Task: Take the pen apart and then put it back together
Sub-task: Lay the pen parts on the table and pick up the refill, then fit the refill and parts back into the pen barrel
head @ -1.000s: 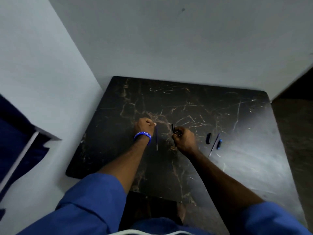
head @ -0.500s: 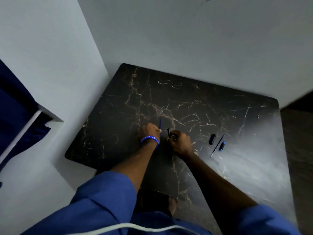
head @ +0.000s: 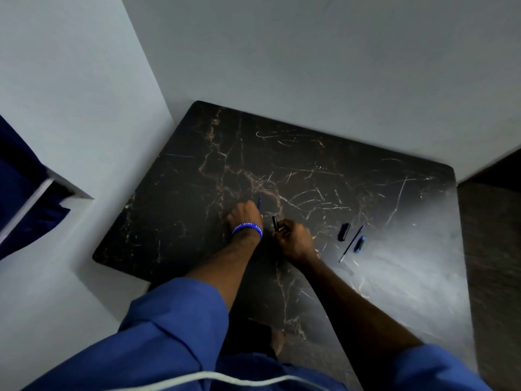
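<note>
Left hand [head: 244, 215] pinches thin blue pen refill [head: 259, 202], tip up. Right hand [head: 293, 238] grips short black pen barrel [head: 275, 223], close by, likely to join them. Spare bits wait on dark marble desk [head: 394, 277].

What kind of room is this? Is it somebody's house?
Hard to say. Probably a plain indoor corner: a dark marbled table pushed against bare pale walls, with a blue curtain at the left. Nothing shows whether it is a house.

Left hand [head: 244, 217] closed over most of a thin blue refill [head: 259, 203], right hand [head: 294, 240] hiding the lower end of a black barrel [head: 275, 223], wristband [head: 248, 227] lettering too small to read, both sleeves cut off at the bottom edge.
</note>
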